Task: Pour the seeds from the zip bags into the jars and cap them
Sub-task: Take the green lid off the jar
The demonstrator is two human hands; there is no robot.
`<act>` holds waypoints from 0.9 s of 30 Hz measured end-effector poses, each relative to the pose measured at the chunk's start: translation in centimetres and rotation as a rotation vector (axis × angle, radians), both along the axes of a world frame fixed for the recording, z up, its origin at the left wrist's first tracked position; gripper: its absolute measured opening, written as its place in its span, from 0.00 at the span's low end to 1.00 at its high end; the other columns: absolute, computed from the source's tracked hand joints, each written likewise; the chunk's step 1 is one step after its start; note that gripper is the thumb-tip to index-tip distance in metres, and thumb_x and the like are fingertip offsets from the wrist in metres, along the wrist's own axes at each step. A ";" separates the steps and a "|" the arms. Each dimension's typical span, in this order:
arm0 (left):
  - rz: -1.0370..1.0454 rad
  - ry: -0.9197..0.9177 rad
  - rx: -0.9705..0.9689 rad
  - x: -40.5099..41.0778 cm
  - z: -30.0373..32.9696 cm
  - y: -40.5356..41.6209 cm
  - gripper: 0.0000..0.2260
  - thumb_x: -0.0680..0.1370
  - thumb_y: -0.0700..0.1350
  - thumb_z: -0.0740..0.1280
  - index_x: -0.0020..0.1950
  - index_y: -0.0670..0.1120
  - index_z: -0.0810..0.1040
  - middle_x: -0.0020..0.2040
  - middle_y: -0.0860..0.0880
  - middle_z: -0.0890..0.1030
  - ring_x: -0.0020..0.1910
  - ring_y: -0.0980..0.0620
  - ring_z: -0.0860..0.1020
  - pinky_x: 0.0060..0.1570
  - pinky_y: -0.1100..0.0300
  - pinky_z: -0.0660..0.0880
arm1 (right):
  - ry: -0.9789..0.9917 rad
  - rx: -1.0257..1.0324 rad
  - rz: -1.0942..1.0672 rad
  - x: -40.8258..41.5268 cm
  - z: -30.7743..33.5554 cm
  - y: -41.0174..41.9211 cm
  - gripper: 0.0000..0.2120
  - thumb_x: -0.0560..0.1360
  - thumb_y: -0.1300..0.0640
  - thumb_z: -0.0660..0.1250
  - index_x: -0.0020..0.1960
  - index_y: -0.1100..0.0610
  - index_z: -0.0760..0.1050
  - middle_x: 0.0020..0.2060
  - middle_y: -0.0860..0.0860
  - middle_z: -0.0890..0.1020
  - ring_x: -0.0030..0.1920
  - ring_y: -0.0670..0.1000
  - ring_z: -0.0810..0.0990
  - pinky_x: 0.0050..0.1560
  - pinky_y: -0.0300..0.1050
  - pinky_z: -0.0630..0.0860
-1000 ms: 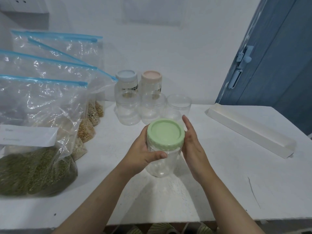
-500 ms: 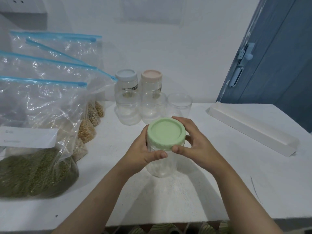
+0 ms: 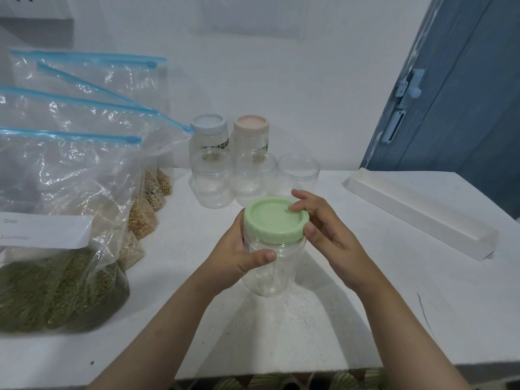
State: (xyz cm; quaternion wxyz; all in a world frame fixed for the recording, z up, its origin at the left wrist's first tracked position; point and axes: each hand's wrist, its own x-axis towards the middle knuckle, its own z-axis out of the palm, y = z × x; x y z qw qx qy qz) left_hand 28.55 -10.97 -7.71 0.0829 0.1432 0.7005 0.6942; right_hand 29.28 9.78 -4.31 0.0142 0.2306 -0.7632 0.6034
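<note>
A clear empty plastic jar (image 3: 271, 273) stands on the white table (image 3: 394, 291) in front of me. My left hand (image 3: 239, 254) grips its body, thumb across the front. A pale green lid (image 3: 274, 219) sits on the jar, and my right hand (image 3: 323, 229) pinches the lid's right rim with thumb and fingers. Several zip bags with blue sliders stand in a row at the left; the nearest zip bag (image 3: 59, 291) holds green seeds, and those behind it hold yellow and tan seeds (image 3: 142, 220).
Behind the held jar stand three open clear jars (image 3: 298, 173), and behind those a blue-lidded jar (image 3: 208, 136) and a pink-lidded jar (image 3: 251, 135). A long white bar (image 3: 422, 212) lies at the right. A blue door (image 3: 464, 94) is beyond the table's right corner.
My right hand went from lying flat against the jar's side to curling round the green lid's rim. The left hand kept its hold on the jar.
</note>
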 end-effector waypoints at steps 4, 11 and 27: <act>-0.003 0.016 0.005 0.1 0.0 0.1 0.45 0.59 0.65 0.80 0.71 0.53 0.67 0.67 0.54 0.77 0.68 0.51 0.74 0.64 0.56 0.74 | 0.098 0.110 0.000 0.6 -0.2 -0.4 0.23 0.74 0.36 0.68 0.65 0.43 0.72 0.72 0.43 0.68 0.74 0.48 0.66 0.69 0.48 0.70; -0.004 0.062 -0.011 0.1 -0.3 0.3 0.47 0.61 0.65 0.79 0.74 0.52 0.64 0.68 0.52 0.75 0.69 0.50 0.74 0.67 0.53 0.72 | 0.104 -0.063 -0.036 0.3 0.7 -1.1 0.15 0.74 0.41 0.70 0.58 0.45 0.74 0.70 0.43 0.73 0.71 0.49 0.71 0.68 0.51 0.70; 0.314 0.234 0.015 -4.3 -1.1 4.2 0.43 0.63 0.73 0.73 0.71 0.57 0.61 0.67 0.63 0.73 0.69 0.64 0.70 0.65 0.73 0.65 | -0.083 -0.167 -0.715 -8.6 -3.0 2.7 0.07 0.81 0.54 0.65 0.57 0.47 0.78 0.49 0.37 0.79 0.52 0.40 0.77 0.47 0.25 0.69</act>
